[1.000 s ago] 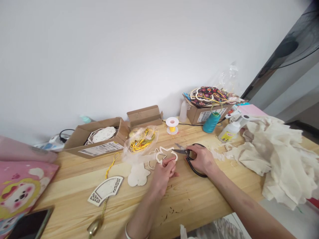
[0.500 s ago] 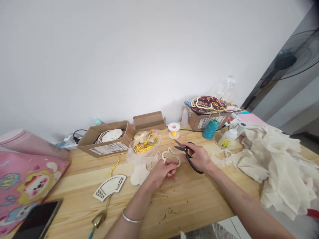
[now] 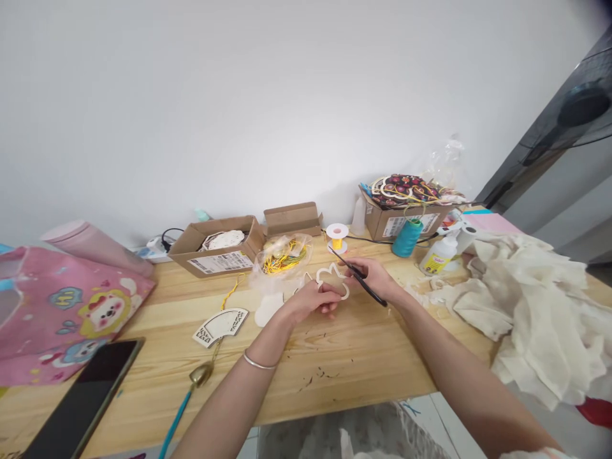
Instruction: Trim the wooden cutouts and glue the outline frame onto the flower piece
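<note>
My left hand is closed on a cream, flower-like outline frame, pinching its lower edge just above the table. My right hand grips a pair of black-handled scissors, whose blades point up and left beside the frame's right side. Seen nearly edge-on, the blades look together. Left of my left hand lies a white scalloped piece, partly covered by the wrist. A pale fan-shaped ornament with cut-out ends and a yellow cord rests farther left.
Behind my hands stand a plastic bag of yellow cords, a spool, a teal thread cone and a glue bottle. Open cardboard boxes line the wall. Cream cloth is heaped right; a phone lies left.
The view has shifted, bringing more of the left side and the table's front edge in. The scissors have turned edge-on, and their blades look closer together. My left hand still holds the frame.
</note>
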Available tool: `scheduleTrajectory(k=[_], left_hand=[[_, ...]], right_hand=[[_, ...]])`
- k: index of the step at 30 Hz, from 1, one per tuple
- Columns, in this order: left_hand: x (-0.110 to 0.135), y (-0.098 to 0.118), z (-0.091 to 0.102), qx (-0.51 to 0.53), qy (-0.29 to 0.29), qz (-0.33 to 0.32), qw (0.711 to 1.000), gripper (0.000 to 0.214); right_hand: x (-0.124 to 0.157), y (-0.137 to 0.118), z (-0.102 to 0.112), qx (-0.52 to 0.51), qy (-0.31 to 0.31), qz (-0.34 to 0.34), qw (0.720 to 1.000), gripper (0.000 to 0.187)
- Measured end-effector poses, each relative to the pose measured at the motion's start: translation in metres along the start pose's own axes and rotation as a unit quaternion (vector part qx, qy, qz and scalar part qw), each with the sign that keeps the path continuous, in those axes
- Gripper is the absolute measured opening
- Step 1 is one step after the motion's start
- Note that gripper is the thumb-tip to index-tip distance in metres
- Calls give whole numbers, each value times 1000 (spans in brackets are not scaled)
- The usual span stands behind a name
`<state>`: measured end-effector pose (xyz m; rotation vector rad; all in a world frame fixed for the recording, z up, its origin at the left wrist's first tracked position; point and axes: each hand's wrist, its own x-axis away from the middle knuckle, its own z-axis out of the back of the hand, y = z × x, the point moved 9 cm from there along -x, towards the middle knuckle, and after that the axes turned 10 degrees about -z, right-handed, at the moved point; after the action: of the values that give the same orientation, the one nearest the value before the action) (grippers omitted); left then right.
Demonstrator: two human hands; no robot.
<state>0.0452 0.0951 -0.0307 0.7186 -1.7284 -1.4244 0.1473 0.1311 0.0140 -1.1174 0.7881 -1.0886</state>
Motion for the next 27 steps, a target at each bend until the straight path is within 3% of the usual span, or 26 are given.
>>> scheduleTrajectory(k=[2,4,6,7,10,13,15,18,22,24,26,27], left_hand=[[2,4,4,-8,20,-23,999,32],[8,11,11,-48,69,-71,994,42],[14,20,11,-174,125,-128,968,48],[15,24,4,-272,144,-148,940,51],[0,22,-45,-452,116,-143,873,55],[-25,32,-110,-413,22,-231,881,46],[-32,46,-122,-367,38,-279,887,43],[-30,47,-96,-410,88,-255,871,49],[-12,26,-26,-539,134,-154,817,51],[-5,24,-1,-584,172,-122,784,50],[-6,25,-1,-611,176,-109,764,48],[-10,27,-12,-617,152,-117,763,46]], right_hand=[[5,-6,9,-32,29,10,999,35],[13,-14,32,-82,102,26,991,36],[27,-25,61,-128,194,51,971,35],[34,-31,74,-147,236,67,958,34],[55,-49,104,-190,315,120,922,32],[66,-60,117,-211,337,150,905,32],[69,-62,120,-211,344,149,903,31],[72,-55,124,-205,348,134,905,31],[68,-39,125,-227,345,122,902,32],[64,-32,121,-237,340,114,903,32],[60,-27,114,-235,331,98,909,32],[58,-26,111,-231,325,90,913,32]])
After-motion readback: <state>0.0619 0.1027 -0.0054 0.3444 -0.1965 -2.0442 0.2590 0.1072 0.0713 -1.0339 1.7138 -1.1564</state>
